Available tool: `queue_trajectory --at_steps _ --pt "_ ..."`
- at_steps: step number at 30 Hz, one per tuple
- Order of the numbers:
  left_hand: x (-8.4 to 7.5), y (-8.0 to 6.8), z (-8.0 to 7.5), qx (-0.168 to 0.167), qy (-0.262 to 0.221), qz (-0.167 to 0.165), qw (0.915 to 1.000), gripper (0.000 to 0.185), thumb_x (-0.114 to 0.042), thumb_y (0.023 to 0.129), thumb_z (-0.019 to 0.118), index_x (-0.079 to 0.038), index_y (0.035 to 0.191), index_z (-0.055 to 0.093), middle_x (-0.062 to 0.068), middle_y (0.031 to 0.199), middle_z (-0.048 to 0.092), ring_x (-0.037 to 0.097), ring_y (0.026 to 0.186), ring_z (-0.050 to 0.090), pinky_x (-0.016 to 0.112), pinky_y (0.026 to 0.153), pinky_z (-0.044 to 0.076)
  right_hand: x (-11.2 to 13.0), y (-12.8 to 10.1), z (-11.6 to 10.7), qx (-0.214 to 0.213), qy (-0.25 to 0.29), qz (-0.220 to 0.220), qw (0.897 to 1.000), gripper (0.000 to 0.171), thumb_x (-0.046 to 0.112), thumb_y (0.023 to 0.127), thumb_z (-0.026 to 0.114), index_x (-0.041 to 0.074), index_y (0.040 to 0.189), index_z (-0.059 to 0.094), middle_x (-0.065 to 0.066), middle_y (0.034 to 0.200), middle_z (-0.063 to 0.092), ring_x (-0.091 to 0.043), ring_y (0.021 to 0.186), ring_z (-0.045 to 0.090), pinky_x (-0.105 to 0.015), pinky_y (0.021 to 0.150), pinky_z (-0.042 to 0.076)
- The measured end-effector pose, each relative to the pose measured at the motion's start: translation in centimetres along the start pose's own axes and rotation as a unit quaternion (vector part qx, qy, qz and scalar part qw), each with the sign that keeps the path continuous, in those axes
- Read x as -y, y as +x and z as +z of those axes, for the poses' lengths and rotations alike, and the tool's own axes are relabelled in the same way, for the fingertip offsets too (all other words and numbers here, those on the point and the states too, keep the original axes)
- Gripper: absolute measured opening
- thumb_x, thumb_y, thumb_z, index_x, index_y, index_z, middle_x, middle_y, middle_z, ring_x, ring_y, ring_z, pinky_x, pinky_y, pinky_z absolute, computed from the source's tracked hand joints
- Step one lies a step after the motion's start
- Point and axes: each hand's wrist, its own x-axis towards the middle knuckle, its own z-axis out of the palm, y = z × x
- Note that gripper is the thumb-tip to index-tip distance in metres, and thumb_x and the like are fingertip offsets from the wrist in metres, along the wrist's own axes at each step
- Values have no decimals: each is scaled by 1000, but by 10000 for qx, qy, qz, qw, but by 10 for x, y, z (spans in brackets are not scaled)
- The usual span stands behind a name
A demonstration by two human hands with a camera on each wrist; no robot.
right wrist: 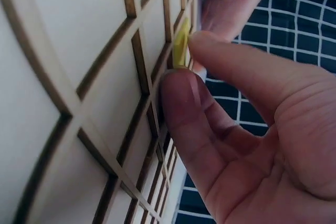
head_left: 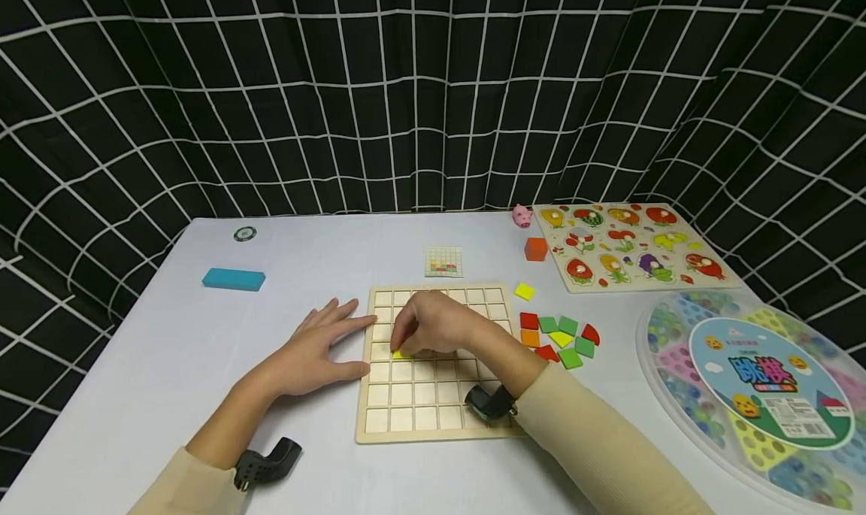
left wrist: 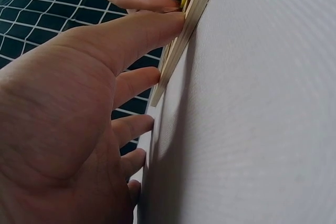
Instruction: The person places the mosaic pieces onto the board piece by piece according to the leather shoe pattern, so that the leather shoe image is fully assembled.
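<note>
A wooden grid board [head_left: 402, 419] with square cells lies flat on the table. My right hand [head_left: 435, 323] reaches over it and pinches a yellow tile [head_left: 401, 355] between thumb and finger, at a cell near the left side. In the right wrist view the yellow tile [right wrist: 180, 44] stands tilted against the grid ridges. My left hand [head_left: 313, 357] rests at the board's left edge with fingers spread, thumb and index fingertip touching the frame. In the left wrist view, the thumb of the left hand [left wrist: 68, 108] presses the wooden rim.
Loose red, orange, green and yellow tiles [head_left: 570, 358] lie right of the board, with a single yellow tile [head_left: 524, 292] above them. Behind the board is a small pattern card [head_left: 443, 262]. A fruit puzzle [head_left: 622, 255], round game box [head_left: 764, 387], orange cube [head_left: 536, 249] and blue block [head_left: 233, 279] surround it.
</note>
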Motion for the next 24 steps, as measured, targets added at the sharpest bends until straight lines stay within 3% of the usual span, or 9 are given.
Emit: queue_trajectory --at_steps 7,14,24 --pt "-2 0 0 2 -4 19 10000 69 -42 88 77 -22 150 56 17 168 32 44 159 12 65 128 4 -12 -20 -18 -126 490 -136 9986 14 3 86 80 13 97 82 4 91 74 -12 84 65 -24 75 54" --pt "-1 -1 -1 -44 31 34 10000 70 -43 87 77 -21 150 56 18 168 32 46 159 14 66 127 6 -26 -49 -47 -228 786 -263 9963 17 6 90 77 7 106 81 0 92 75 -18 86 67 -30 75 58" --pt "0 -1 0 -54 -23 45 10000 70 -43 87 78 -21 150 56 18 168 32 45 159 13 65 127 5 -67 -98 -79 -658 496 319 9961 14 11 92 76 6 105 79 -6 100 75 -22 87 65 -34 76 59"
